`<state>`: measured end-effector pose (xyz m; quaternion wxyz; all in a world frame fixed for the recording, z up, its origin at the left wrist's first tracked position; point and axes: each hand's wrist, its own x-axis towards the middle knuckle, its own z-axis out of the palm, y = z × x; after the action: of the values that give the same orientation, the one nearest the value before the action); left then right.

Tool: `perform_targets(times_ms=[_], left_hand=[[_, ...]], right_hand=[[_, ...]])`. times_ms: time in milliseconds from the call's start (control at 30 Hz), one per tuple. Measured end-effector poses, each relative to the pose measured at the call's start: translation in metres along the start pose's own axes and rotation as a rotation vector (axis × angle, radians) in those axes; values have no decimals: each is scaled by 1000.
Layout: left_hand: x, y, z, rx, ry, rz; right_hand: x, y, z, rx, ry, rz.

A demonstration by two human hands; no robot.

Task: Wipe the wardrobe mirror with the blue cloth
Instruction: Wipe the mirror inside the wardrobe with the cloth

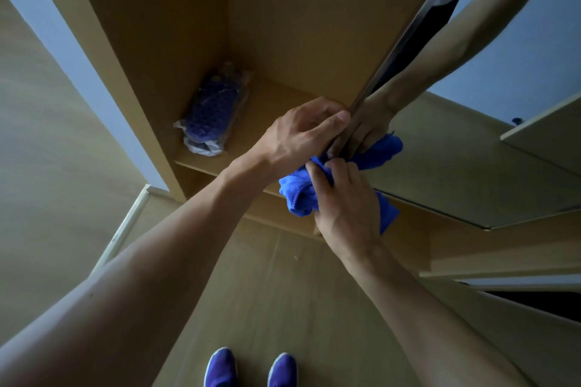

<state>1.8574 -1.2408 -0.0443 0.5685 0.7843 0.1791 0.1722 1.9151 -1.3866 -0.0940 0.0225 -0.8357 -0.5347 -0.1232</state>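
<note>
No legible text; packet (213, 110) print seemingly blurred.

Both bare forearms reach away from the near edge and meet at mid-scene. The left arm comes in from the near left; the left grip (301, 135) curls its fingers round the edge of the mirror door (446, 148), thumb laid along it. The right arm comes from the near right; the right grip (345, 201), just nearer and right of the left, clutches the bunched blue cloth (298, 195).

Dim light, open light-wood wardrobe (283, 25), plastic-wrapped purple bundle (213, 110) on its shelf (273, 97), wood-look floor (267, 292), pale bluish wall (63, 41)
</note>
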Motion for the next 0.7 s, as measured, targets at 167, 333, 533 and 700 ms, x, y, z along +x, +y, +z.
perform_targets(times_ms=[167,333,533,700], left_hand=[[-2,-3,6,-10,51,37],[-6,-5,8,22,82,62],[-2,-6,9,33,102,44],[-7,-8,18,47,156,80]], right_hand=[[-1,2,-11,23,65,7],[-5,4,-25,87,288,31],[-5,0,-1,45,59,42],[-15,-3,27,154,5,90]])
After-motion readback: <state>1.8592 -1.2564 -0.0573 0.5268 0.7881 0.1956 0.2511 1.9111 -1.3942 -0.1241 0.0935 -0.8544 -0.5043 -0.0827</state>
